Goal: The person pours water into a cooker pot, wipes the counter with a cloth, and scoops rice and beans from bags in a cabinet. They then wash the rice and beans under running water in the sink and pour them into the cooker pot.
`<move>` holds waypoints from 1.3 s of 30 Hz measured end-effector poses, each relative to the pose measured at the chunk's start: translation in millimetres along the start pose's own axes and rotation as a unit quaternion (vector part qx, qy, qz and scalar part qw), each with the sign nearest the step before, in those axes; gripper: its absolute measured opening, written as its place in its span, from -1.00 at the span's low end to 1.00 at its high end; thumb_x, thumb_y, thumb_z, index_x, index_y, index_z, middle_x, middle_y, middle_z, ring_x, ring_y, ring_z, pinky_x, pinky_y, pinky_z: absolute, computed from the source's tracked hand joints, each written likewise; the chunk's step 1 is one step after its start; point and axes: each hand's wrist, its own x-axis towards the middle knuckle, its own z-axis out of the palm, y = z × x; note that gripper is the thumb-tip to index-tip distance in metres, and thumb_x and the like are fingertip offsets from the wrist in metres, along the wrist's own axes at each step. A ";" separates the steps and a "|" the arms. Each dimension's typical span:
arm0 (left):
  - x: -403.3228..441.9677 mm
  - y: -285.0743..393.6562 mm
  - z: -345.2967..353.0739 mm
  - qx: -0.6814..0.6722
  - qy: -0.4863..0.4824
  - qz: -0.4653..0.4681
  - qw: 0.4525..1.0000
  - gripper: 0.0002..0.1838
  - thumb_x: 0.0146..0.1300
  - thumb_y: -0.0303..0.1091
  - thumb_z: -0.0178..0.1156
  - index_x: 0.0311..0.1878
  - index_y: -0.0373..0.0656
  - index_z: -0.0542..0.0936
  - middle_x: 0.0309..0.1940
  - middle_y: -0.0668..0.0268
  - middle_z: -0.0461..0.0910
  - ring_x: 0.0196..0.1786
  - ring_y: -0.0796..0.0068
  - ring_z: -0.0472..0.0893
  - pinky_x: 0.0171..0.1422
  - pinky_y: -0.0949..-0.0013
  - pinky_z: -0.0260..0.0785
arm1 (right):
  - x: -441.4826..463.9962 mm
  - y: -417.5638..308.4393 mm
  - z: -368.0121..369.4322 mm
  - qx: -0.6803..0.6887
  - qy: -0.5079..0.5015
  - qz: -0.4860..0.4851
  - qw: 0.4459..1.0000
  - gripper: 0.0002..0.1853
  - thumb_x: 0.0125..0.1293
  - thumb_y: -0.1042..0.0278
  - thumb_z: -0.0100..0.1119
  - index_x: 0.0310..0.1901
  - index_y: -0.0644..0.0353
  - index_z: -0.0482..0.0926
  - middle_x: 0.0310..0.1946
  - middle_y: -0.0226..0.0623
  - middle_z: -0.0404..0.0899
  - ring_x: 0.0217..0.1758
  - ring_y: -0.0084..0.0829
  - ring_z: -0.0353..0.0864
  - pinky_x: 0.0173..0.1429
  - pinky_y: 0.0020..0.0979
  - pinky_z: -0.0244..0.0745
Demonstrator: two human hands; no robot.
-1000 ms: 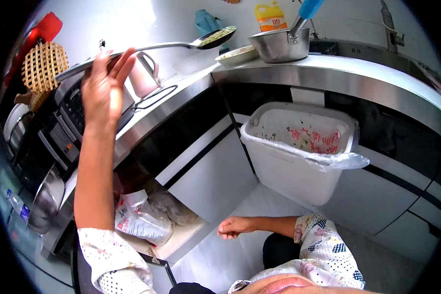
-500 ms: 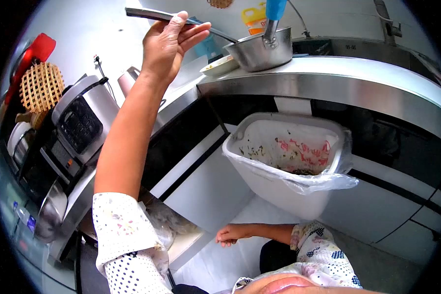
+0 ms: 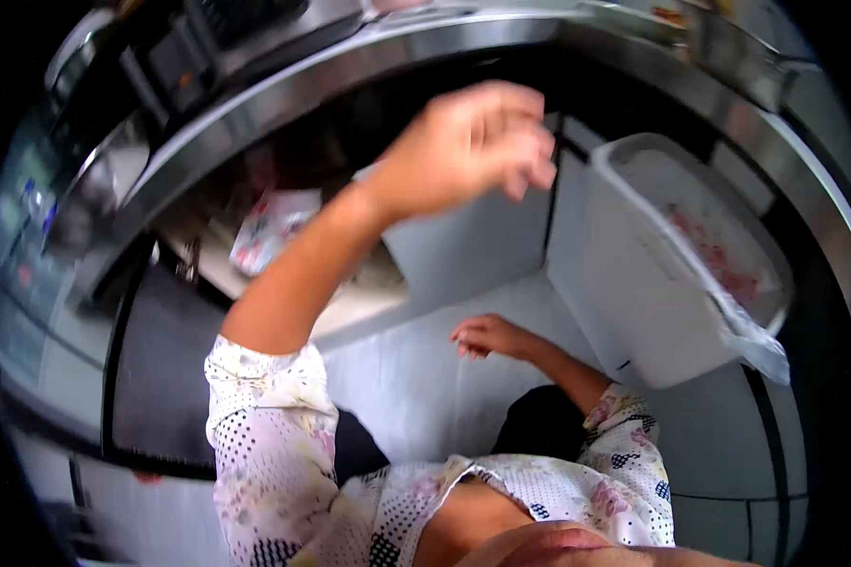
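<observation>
My left hand [image 3: 487, 142] is raised in the upper middle of the view, blurred by motion. Its fingers are loosely bent and apart, and no object shows in them. Behind it are a pale cabinet door [image 3: 468, 241] and the dark cabinet front. Lower down, my right hand [image 3: 492, 337] hangs over the floor with loosely curled fingers, holding nothing visible. It touches none of the things around it. To the right of both hands stands a white waste bin [image 3: 648, 274], its plastic liner [image 3: 761, 350] folded over the rim.
The steel-edged countertop [image 3: 284, 85] curves across the top. Below it at left, an open cabinet space holds a plastic package [image 3: 279, 227]. A metal bowl [image 3: 113, 175] sits at far left, above a dark panel [image 3: 165, 369]. Pale floor [image 3: 416, 378] lies between.
My left hand has let go of the long dark handle in the pot and come down off the counter. The view has tilted downward and turned left; pot and plate have mostly left it.
</observation>
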 end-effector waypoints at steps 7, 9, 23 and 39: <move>-274.9 7.0 42.4 0.406 0.196 -0.154 0.879 -0.72 0.14 -0.60 0.11 -0.04 -0.34 0.50 -0.20 0.05 0.61 -0.13 0.33 0.63 -0.02 0.35 0.47 | -11.2 21.2 -4.7 -0.003 0.015 -0.018 1.000 -0.75 0.35 0.27 -0.05 -0.12 0.25 0.54 -0.43 -0.42 0.54 -0.45 -0.66 0.43 -0.38 -0.59 0.36; -341.7 37.5 34.9 0.459 0.382 -0.127 0.792 -0.76 0.19 -0.62 0.03 -0.05 -0.40 0.47 -0.22 0.03 0.60 -0.15 0.29 0.62 -0.04 0.34 0.47 | -6.3 8.5 1.2 -0.008 0.039 0.038 0.998 -0.75 0.37 0.27 -0.07 -0.13 0.22 0.54 -0.43 -0.44 0.54 -0.45 -0.67 0.42 -0.35 -0.61 0.36; -495.1 116.2 29.1 0.540 0.704 0.127 0.443 -0.64 0.23 -0.34 -0.01 -0.04 -0.45 0.28 -0.51 0.19 0.43 -0.40 0.41 0.37 -0.23 0.48 0.24 | 8.4 -7.1 41.7 -0.068 0.026 0.150 0.986 -0.76 0.38 0.26 -0.09 -0.16 0.21 0.52 -0.44 -0.47 0.52 -0.46 -0.66 0.40 -0.34 -0.60 0.35; -495.1 70.9 65.5 -0.045 0.608 -0.001 0.792 -0.59 0.24 -0.22 -0.06 0.02 -0.33 0.43 -0.08 0.13 0.51 -0.04 0.25 0.49 0.13 0.15 0.31 | -4.6 -46.1 62.3 -0.050 -0.062 0.118 0.990 -0.76 0.38 0.28 -0.05 -0.08 0.24 0.49 -0.37 -0.44 0.56 -0.38 -0.69 0.47 -0.30 -0.61 0.39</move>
